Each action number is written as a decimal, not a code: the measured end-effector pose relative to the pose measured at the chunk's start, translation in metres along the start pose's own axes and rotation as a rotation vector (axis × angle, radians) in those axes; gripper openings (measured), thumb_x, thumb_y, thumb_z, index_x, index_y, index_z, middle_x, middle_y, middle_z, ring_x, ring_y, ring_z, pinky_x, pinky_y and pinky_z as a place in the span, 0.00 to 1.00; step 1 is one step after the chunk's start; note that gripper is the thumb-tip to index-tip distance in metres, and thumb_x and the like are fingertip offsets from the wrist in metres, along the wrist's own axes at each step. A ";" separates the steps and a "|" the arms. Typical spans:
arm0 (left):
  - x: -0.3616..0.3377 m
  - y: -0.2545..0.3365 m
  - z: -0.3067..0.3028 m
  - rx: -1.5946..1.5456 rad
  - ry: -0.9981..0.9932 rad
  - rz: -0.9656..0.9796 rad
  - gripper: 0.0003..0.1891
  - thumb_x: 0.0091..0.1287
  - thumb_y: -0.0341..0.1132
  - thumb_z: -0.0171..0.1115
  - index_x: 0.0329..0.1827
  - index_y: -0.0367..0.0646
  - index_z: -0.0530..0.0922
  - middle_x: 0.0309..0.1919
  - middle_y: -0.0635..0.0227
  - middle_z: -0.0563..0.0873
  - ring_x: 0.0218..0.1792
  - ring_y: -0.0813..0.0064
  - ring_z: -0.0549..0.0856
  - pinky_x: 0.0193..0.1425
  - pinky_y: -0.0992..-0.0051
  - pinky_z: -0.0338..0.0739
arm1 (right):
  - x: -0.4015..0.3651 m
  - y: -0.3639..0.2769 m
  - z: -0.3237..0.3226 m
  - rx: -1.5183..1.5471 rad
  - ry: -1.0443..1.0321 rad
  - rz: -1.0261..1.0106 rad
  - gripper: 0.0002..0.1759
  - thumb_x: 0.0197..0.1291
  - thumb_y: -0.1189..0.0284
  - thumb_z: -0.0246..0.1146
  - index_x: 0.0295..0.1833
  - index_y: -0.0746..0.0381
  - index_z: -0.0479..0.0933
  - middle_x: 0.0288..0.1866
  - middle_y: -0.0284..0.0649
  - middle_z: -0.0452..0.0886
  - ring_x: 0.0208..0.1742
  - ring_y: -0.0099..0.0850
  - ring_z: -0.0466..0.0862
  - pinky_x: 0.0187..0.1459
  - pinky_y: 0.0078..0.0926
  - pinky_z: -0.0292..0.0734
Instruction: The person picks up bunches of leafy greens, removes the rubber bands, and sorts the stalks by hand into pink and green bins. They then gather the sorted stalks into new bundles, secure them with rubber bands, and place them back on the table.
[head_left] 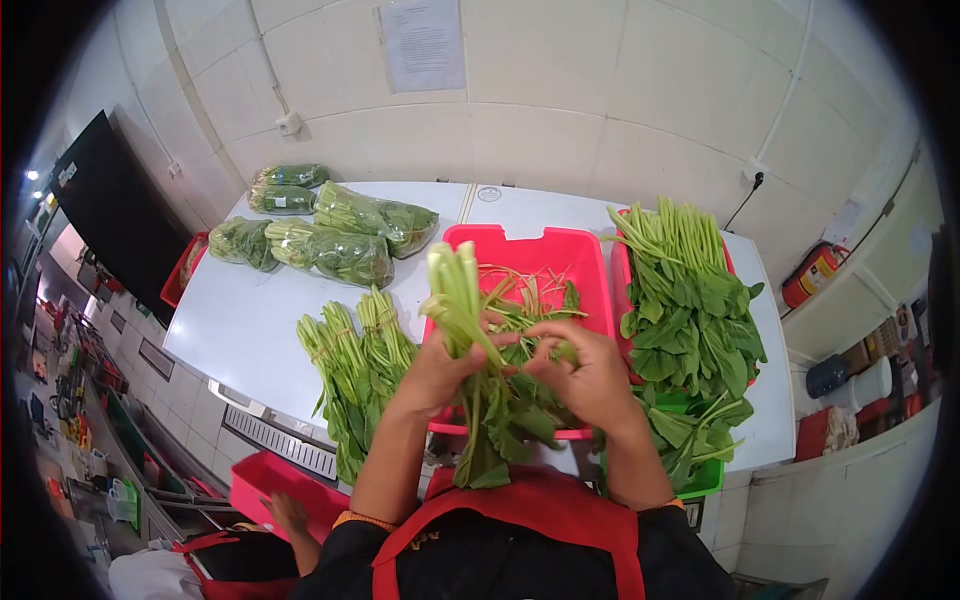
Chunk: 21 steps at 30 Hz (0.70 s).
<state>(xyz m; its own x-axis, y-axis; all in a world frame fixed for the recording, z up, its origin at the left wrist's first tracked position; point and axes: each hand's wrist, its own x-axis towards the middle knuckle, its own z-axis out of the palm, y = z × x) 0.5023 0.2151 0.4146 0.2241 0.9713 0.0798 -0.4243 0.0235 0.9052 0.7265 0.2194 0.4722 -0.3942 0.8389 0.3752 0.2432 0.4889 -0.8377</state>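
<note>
Greens [487,398] look light, soft-leaved; best hold is the stems [455,285], which left fingers [468,362] grasp; right fingers [556,330], I cannot tell.

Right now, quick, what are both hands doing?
Left hand: closed around a bunch of leafy greens.
Right hand: curled beside the bunch; can't tell if it's pinching anything.

In the middle of the frame, the left hand [435,374] holds a bunch of pale green stems with dark leaves [457,290] by a bright pink plastic tub [592,268]. The right hand [583,372] is just beside the bunch, finger and thumb close together. See-through plastic bags of greens [345,255] lie on the white table [235,325] at upper left. A big leafy green pile [690,320] sits at right.
</note>
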 end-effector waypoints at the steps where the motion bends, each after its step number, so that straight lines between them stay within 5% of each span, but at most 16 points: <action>1: 0.004 -0.003 0.003 0.028 -0.022 -0.034 0.32 0.63 0.48 0.75 0.62 0.39 0.69 0.59 0.61 0.80 0.60 0.65 0.84 0.64 0.65 0.81 | 0.002 -0.002 0.006 -0.026 -0.012 -0.047 0.14 0.63 0.68 0.70 0.51 0.63 0.79 0.36 0.41 0.85 0.36 0.31 0.85 0.39 0.29 0.78; 5: -0.001 -0.005 0.014 0.004 -0.045 -0.035 0.31 0.67 0.46 0.72 0.65 0.36 0.71 0.55 0.62 0.84 0.59 0.67 0.84 0.59 0.70 0.82 | 0.007 0.002 0.021 -0.066 -0.057 -0.070 0.21 0.62 0.67 0.71 0.57 0.63 0.77 0.44 0.46 0.87 0.45 0.45 0.88 0.45 0.36 0.81; 13: -0.004 0.008 0.008 0.184 0.008 -0.103 0.17 0.71 0.35 0.67 0.57 0.38 0.73 0.36 0.69 0.82 0.27 0.77 0.82 0.30 0.75 0.79 | 0.008 0.005 0.009 -0.262 -0.023 -0.062 0.22 0.65 0.71 0.63 0.63 0.64 0.72 0.47 0.54 0.84 0.46 0.51 0.86 0.48 0.42 0.79; 16: -0.004 0.006 0.011 0.258 -0.005 -0.076 0.16 0.71 0.34 0.66 0.56 0.38 0.73 0.33 0.70 0.81 0.24 0.78 0.81 0.28 0.76 0.78 | 0.006 0.021 0.014 -0.087 -0.057 -0.050 0.21 0.62 0.77 0.63 0.61 0.67 0.72 0.41 0.48 0.83 0.36 0.36 0.83 0.39 0.31 0.77; 21: -0.004 0.008 0.019 0.259 0.029 -0.074 0.18 0.71 0.33 0.67 0.59 0.39 0.72 0.32 0.71 0.81 0.25 0.79 0.81 0.27 0.77 0.76 | 0.006 0.024 0.017 -0.078 -0.082 -0.033 0.22 0.63 0.76 0.62 0.62 0.68 0.70 0.41 0.47 0.83 0.37 0.34 0.84 0.42 0.31 0.78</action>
<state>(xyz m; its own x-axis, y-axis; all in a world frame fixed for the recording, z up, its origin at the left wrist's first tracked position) 0.5147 0.2064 0.4298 0.2188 0.9758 0.0009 -0.1681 0.0368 0.9851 0.7154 0.2317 0.4476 -0.4733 0.8015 0.3654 0.2957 0.5353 -0.7912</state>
